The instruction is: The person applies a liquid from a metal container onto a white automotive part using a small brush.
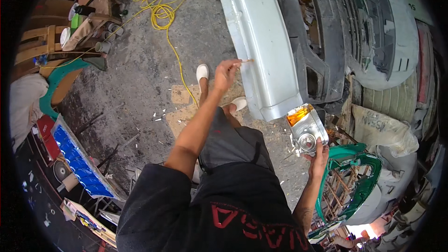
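My left hand (226,75) pinches a thin brush-like tool (244,61), its tip on or just over the ridge of a long pale grey bumper-like panel (268,42). Most of the handle is hidden in my fingers. Low on the right, my right hand (319,157) grips a rectangular metal can (318,123) from its near side. The can has a round spout ring (307,143) and an amber, glossy patch (299,115), perhaps liquid, at its far end. It is held just off the near end of the panel.
Several car bumpers (329,42) are stacked along the right. A green frame (373,170) stands near my right forearm. Yellow hose (161,11) coils on the floor ahead. Cardboard (181,94) lies by my feet. At left are a wooden bench (49,42) and a blue-faced panel (79,161).
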Motion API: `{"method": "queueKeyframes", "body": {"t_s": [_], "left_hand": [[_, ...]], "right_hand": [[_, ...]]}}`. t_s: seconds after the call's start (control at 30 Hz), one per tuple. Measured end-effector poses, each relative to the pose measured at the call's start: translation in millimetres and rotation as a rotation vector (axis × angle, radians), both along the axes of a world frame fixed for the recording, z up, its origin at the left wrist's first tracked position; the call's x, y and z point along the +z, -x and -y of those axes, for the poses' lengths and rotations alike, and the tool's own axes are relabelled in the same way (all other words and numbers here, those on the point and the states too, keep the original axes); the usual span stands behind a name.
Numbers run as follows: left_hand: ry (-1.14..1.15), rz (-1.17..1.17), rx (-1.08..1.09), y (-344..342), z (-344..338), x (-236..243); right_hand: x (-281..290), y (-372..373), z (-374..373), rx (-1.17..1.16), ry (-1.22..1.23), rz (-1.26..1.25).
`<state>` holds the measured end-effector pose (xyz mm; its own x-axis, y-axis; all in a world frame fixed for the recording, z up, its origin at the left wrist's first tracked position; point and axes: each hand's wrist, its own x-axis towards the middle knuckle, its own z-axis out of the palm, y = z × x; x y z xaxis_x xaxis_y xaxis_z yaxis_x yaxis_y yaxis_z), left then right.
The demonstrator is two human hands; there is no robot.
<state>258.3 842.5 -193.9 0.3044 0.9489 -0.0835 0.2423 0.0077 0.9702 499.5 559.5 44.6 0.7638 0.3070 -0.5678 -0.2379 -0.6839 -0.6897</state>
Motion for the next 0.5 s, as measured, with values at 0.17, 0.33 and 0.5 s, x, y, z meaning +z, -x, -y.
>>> {"method": "queueKeyframes", "body": {"t_s": [0.17,0.33,0.5], "left_hand": [[-0.035,0.123,-0.159,-2,92,-12],[0.041,0.095,-0.6,4,55,5],[0.056,0.145,-0.542,-8,-53,-4]], "right_hand": [[-5,-4,7,0.028,-0.007,-0.038],[-12,-4,12,-0.014,-0.042,-0.029],[-4,-5,9,-0.013,-0.023,-0.019]]}}
